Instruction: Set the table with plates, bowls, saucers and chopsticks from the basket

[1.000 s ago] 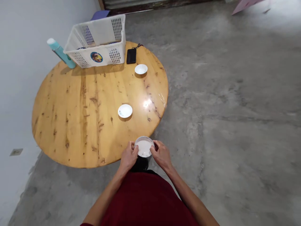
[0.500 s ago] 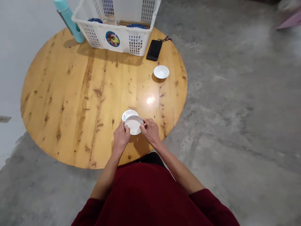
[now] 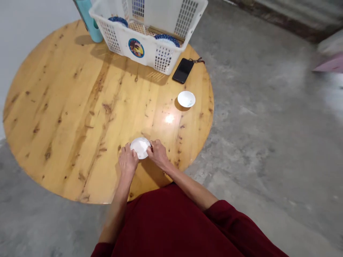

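Note:
A small white bowl [image 3: 140,147] is gripped at its rim by both hands, near the front of the table. My left hand [image 3: 128,160] pinches its left side, thumb on the near edge. On its right side, my right hand [image 3: 159,153] has thumb and fingers closed over the rim. The second white dish seen beneath it earlier does not show now; the held bowl appears to cover it. Farther back to the right, another small white bowl [image 3: 186,99] stands upright, apart from both hands.
At the back of the round wooden table [image 3: 80,142] stands a white plastic basket [image 3: 146,53] holding blue-rimmed dishes [image 3: 166,39]. A turquoise bottle [image 3: 92,23] is left of it, a black phone [image 3: 183,70] to its right. Grey concrete floor surrounds the table.
The held bowl has come down over the white dish, which no longer shows. Both hands stay on its rim. The whole view has turned and shifted slightly.

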`<state>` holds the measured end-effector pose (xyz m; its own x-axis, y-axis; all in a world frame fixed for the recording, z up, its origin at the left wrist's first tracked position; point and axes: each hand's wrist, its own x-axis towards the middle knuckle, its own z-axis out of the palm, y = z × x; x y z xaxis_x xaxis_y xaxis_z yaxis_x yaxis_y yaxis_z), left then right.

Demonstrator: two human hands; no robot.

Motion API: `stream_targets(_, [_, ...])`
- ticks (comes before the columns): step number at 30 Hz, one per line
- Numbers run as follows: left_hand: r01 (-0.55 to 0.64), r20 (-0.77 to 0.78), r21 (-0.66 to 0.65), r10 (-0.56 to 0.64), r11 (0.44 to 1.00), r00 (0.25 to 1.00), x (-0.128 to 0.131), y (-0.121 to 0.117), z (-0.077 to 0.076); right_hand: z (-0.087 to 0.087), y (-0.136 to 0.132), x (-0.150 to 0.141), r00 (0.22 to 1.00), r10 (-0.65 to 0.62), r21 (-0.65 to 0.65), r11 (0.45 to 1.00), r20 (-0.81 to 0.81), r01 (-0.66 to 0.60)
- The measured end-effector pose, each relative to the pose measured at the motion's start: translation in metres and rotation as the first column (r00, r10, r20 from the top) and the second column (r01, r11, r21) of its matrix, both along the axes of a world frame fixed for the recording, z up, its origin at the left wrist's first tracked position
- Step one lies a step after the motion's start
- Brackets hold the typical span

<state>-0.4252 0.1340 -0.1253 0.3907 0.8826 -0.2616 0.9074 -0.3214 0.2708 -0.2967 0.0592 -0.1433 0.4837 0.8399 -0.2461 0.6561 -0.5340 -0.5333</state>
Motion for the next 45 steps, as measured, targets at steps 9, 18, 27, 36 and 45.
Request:
stream_targets(9, [-0.137,-0.073,-0.013,0.136,0.99,0.988,0.013,-0.004,0.008,0.021,0.009,0.024,0.966,0.212,-0.144,0.962,-0.145,-0.233])
stream_targets(18, [-0.263,0.014,-0.034,0.264,0.964,0.965,0.01,0.002,0.0,0.013,0.011,0.037,0.936,0.277,-0.059,0.953,-0.216,-0.296])
stream_targets(27, [-0.319,0.255,-0.246,0.379,0.915,0.89,0.005,0.003,-0.013,-0.006,0.018,0.044,0.902,0.141,0.022,0.989,-0.409,-0.145])
stream_targets(36, [-0.327,0.342,-0.218,0.386,0.919,0.857,0.081,-0.066,0.022,0.009,-0.043,0.107,0.913,0.105,0.133,0.989,-0.394,-0.057])
stream_targets(45, [-0.307,0.591,-0.267,0.407,0.913,0.696,0.137,-0.114,0.025,0.028,-0.095,0.151,0.927,0.059,0.407,0.908,-0.369,0.104])
